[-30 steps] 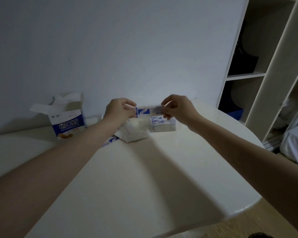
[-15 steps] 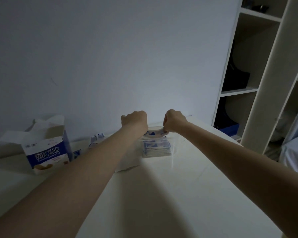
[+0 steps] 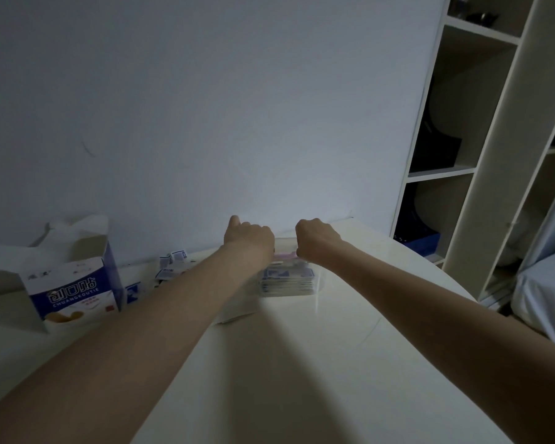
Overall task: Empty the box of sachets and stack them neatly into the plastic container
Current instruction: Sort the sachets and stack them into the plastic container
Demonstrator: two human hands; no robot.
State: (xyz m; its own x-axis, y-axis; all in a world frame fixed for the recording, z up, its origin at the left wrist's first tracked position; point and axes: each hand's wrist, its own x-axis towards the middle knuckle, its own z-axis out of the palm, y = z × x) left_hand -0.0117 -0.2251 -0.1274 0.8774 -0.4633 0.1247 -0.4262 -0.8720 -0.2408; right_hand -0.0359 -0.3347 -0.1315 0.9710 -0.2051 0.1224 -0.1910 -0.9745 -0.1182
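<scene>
My left hand (image 3: 249, 237) and right hand (image 3: 316, 238), fingers curled, pinch one sachet (image 3: 284, 255) just above the stack (image 3: 285, 280) in the clear plastic container (image 3: 318, 282), far centre. Open box (image 3: 74, 283) stands far left on the table (image 3: 302, 363); loose sachets (image 3: 172, 262) beside it.

Two bare forearms, no sleeves, left grip (image 3: 249, 235) and right grip (image 3: 316, 238) ringless.
</scene>
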